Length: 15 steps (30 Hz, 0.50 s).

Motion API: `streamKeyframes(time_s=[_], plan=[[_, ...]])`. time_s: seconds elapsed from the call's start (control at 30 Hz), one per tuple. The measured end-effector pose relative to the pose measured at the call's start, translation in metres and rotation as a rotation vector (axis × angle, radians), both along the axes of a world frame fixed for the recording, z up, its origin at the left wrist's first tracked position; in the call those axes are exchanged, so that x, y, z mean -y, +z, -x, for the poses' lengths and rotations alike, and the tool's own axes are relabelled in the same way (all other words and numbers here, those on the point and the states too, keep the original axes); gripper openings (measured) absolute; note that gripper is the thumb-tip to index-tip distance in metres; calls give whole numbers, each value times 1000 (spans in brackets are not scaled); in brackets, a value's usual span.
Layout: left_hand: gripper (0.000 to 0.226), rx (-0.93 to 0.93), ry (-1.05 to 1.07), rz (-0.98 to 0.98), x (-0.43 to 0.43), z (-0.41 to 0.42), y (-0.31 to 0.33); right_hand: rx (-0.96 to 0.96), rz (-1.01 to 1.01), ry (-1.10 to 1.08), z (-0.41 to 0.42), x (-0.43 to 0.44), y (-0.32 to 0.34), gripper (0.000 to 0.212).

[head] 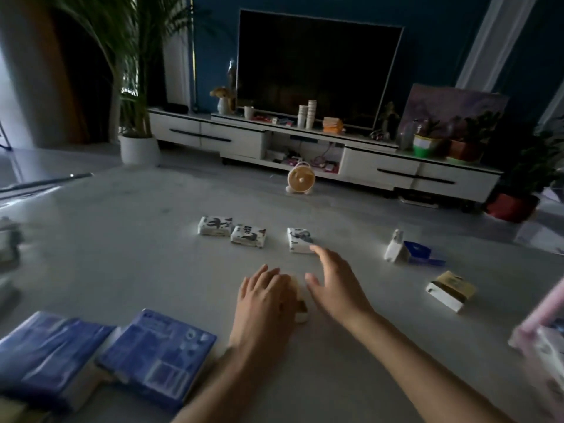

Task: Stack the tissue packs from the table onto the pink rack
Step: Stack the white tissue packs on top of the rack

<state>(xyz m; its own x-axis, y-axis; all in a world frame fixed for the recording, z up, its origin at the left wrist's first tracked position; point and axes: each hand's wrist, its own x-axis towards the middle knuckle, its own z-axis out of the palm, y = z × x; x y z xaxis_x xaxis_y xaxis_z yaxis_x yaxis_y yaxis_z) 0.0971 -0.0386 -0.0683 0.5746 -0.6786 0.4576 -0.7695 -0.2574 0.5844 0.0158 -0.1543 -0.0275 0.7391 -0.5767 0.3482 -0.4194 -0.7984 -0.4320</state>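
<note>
A dim living room, with a dark television (317, 68) on a low white cabinet (381, 170), lies behind a pale grey surface (137, 254). The small pack (300, 303) sits near the front centre of the surface, mostly covered by the left hand (265, 297). The fingers lie lightly bent over its top and the thumb is hidden, so a closed grip cannot be confirmed. The right hand (332, 282) hovers just right of the small pack, released, fingers spread, holding nothing. Expected handling: light, soft, film-wrapped and probably slippery. Pinch across the short sides, not the compressible face. Beyond the small pack lie three printed packs (248, 236). To its left, nearer the viewer, are two larger blue packs (158, 355). Well to its right is the pink rack (546, 312), blurred at the frame edge.
</note>
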Motion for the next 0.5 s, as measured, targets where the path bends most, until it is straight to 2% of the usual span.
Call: streamKeyframes(time_s=[0.07,0.17,0.23,0.3,0.37,0.43,0.5], plan=[[69,-39,55,52,-1,-5,-4,-58,-35,-35,-42,14,-2,61],[57,-82,199,202,1,-8,-6,-224,-230,-1,-96,30,3,70],[60,-111,246,241,2,-8,-4,-304,-256,38,-126,33,7,76],[63,-142,274,268,3,-9,-1,-430,-166,57,-148,35,3,79],[65,-176,300,253,2,-12,1,-540,21,44,-158,35,-11,77],[61,-197,297,209,-1,-12,3,-517,191,9,-153,36,-23,70],[46,-196,272,194,-4,-12,2,-454,222,-25,-138,38,-27,63]])
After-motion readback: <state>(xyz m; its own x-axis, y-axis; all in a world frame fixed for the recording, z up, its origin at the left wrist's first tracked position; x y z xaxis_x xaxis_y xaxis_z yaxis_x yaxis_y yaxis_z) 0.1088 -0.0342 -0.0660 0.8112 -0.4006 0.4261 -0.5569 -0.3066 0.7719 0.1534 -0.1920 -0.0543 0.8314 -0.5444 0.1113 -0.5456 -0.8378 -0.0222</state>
